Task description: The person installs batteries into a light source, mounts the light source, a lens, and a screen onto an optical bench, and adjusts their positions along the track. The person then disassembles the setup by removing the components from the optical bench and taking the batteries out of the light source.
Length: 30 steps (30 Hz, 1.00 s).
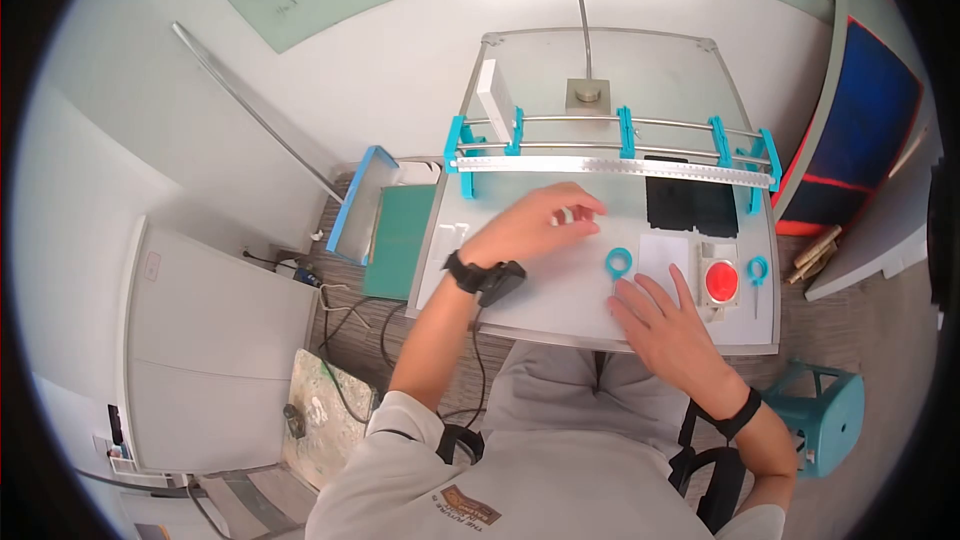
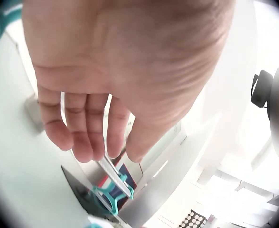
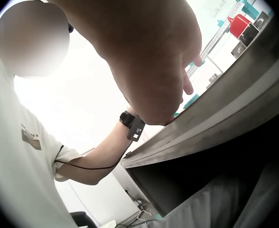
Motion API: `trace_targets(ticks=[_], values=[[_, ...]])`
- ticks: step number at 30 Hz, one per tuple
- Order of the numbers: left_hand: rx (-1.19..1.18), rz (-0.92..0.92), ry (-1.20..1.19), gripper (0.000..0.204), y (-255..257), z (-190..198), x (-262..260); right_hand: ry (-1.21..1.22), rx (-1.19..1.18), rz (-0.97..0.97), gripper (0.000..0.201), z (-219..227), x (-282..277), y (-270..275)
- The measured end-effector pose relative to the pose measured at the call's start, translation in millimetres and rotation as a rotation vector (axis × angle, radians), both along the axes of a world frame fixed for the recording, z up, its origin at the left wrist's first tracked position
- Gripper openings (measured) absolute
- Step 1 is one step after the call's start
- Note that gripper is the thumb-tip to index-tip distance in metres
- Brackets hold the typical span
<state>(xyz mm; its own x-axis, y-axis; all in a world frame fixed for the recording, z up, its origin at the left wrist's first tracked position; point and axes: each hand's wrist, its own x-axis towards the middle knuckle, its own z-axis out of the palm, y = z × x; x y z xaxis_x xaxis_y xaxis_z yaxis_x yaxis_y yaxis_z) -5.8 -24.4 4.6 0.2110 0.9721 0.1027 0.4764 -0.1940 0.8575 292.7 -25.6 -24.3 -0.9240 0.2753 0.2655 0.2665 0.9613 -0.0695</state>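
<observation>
My left hand (image 1: 535,225) hovers over the left part of the table, fingers loosely bent, with nothing in it. In the left wrist view its palm and fingers (image 2: 82,142) show bare. Near the front edge my right hand (image 1: 668,330) spreads its fingers low over the tabletop, holding nothing visible. Just beyond its fingertips lie a teal ring (image 1: 609,262) and a white sheet of paper (image 1: 662,250). To its right sits a pale box with a red domed button (image 1: 721,282). Beside that box lies a teal loop-headed piece (image 1: 757,267) with a thin shaft.
A rail frame with teal brackets and a metal ruler (image 1: 600,165) spans the table. Under its right part lies a black sheet (image 1: 690,208). A white block (image 1: 494,100) leans at its left; a metal stand base (image 1: 588,96) is behind. A teal stool (image 1: 830,420) stands right.
</observation>
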Motion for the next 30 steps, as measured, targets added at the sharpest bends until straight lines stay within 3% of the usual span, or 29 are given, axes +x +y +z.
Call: trace_targets(ticks=[3, 6, 8, 9, 11, 12, 14, 17, 30], values=[[0.077, 0.181, 0.045, 0.017, -18, 26, -36, 0.025, -0.021, -0.003, 0.048, -6, 4, 2], [0.04, 0.285, -0.061, 0.026, -17, 21, -103, 0.03, -0.008, 0.027, 0.05, -7, 7, 5], [0.207, 0.501, 0.01, 0.056, -11, 32, -122, 0.021, 0.002, 0.05, 0.051, -7, 8, 5], [0.205, 0.5, 0.017, 0.056, -3, 34, -126, 0.018, -0.002, 0.055, 0.052, -8, 8, 5], [0.326, 0.394, -0.02, 0.09, 11, 37, -132, 0.015, -0.004, 0.062, 0.052, -9, 8, 5], [0.326, 0.395, -0.02, 0.09, 16, 38, -135, 0.018, -0.018, 0.06, 0.052, -9, 8, 4], [0.126, 0.343, -0.1, 0.105, 26, 38, -137, 0.016, -0.032, 0.058, 0.053, -10, 9, 5], [-0.038, 0.342, -0.159, 0.105, 32, 43, -126, 0.01, -0.022, 0.069, 0.053, -11, 10, 6], [-0.064, 0.285, -0.155, 0.074, 34, 46, -122, -0.038, -0.027, 0.06, 0.051, -6, 9, 4]])
